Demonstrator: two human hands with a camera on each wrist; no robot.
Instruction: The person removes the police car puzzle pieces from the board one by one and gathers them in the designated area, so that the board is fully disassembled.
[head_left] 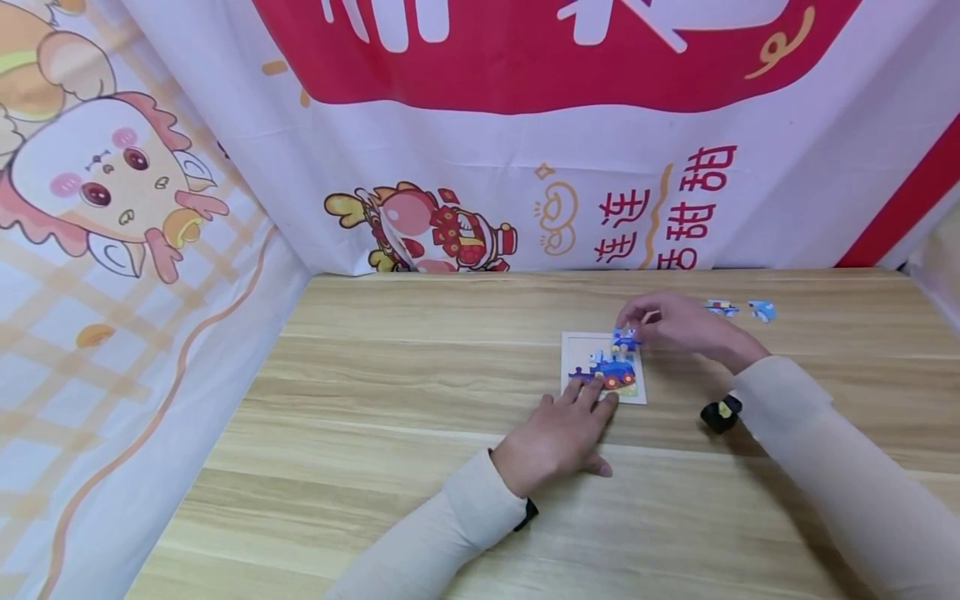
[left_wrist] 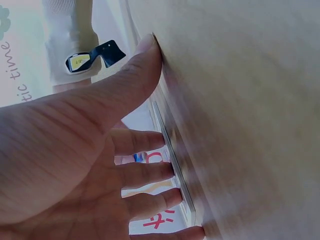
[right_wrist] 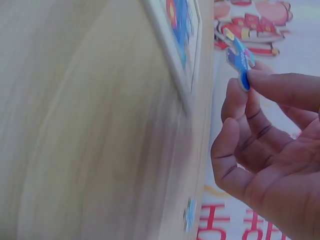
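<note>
A square puzzle board point(head_left: 642, 392) with a pale frame lies on the wooden table, partly filled with pieces that show a blue train point(head_left: 617, 367) with red wheels. My left hand point(head_left: 558, 433) rests on its near edge with the fingers spread and straight; in the left wrist view the fingertips point(left_wrist: 170, 170) touch the board's edge. Above the board's far right part, my right hand point(head_left: 678, 323) pinches a blue puzzle piece point(right_wrist: 241, 62) between thumb and fingers. The right wrist view shows that piece held tilted, clear of the board.
Two loose puzzle pieces lie at the back right of the table: one multicoloured point(head_left: 722, 307), one light blue point(head_left: 762, 310). Behind the table hangs a printed white and red cloth point(head_left: 480, 150), with another patterned cloth point(head_left: 97, 333) along the left side.
</note>
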